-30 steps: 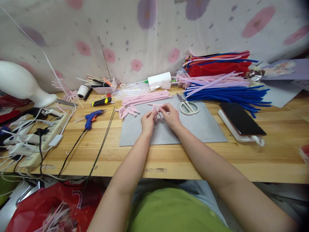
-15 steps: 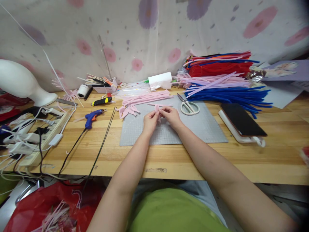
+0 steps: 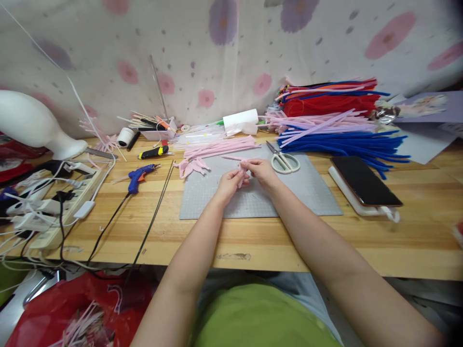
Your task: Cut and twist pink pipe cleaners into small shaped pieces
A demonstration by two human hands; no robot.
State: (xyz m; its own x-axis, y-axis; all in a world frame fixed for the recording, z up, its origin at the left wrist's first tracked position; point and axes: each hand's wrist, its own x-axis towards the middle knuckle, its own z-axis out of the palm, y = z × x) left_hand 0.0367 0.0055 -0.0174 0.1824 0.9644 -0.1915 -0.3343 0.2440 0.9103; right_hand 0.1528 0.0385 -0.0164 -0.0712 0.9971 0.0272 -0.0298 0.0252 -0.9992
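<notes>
Over the grey cutting mat (image 3: pixel 202 202), my left hand (image 3: pixel 229 185) and my right hand (image 3: pixel 261 172) meet, both closed on one small pink pipe cleaner piece (image 3: pixel 241 179). Fingers cover most of it, so its exact shape is hidden. Just behind the hands, a single pink pipe cleaner (image 3: pixel 231 157) lies on the mat. To their left are folded pink pipe cleaner petals (image 3: pixel 191 167). Scissors (image 3: pixel 285 161) with pale handles rest to the right of my right hand.
Bundles of pink (image 3: pixel 220 146), blue (image 3: pixel 343 144) and red pipe cleaners (image 3: pixel 329 103) lie along the back. A blue glue gun (image 3: pixel 136 179), two thin dark rods (image 3: pixel 154 214) and a power strip (image 3: pixel 68 209) are at left. A phone (image 3: pixel 365 180) sits at right.
My hands have shifted slightly right and rotated about the pink piece. Its loop, which stood above the fingertips, is now lower and mostly covered by fingers.
</notes>
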